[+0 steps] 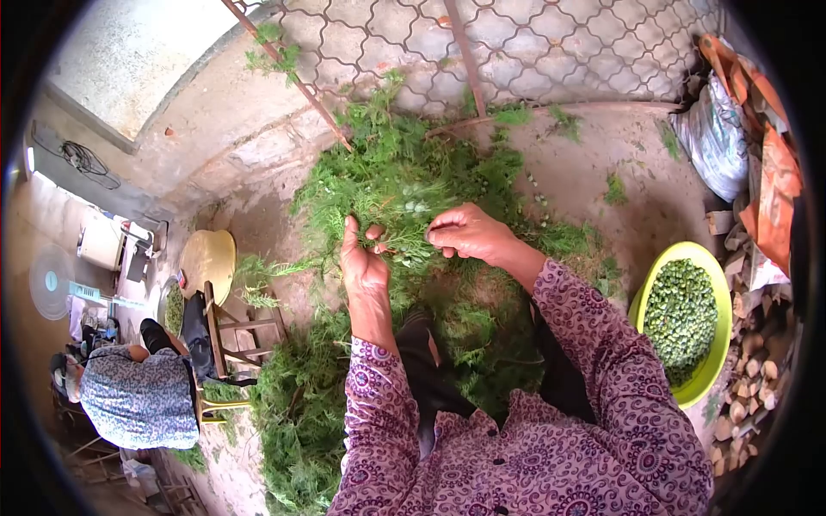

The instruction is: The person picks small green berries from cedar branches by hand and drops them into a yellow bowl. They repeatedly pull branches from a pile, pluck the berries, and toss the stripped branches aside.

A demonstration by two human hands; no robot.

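In front of me my left hand (366, 267) is closed round the stem of a feathery evergreen sprig (413, 249) that bears pale green berry-like cones. At the sprig's right side, my right hand (469, 234) has thumb and fingers pinched together; what lies between the fingertips is too small to make out. Beneath and beyond both hands spreads a heap of cut evergreen branches (379, 159), some with more pale cones. To my right stands a yellow-green basin (638, 305) filled with round green cones (680, 318).
A metal lattice (387, 43) leans at the back wall. Stacked firewood (748, 387) and a white sack (714, 142) line the right side. On the left, a person in a patterned top (138, 400) bends near a wooden chair (219, 335) and a yellow tub (209, 262).
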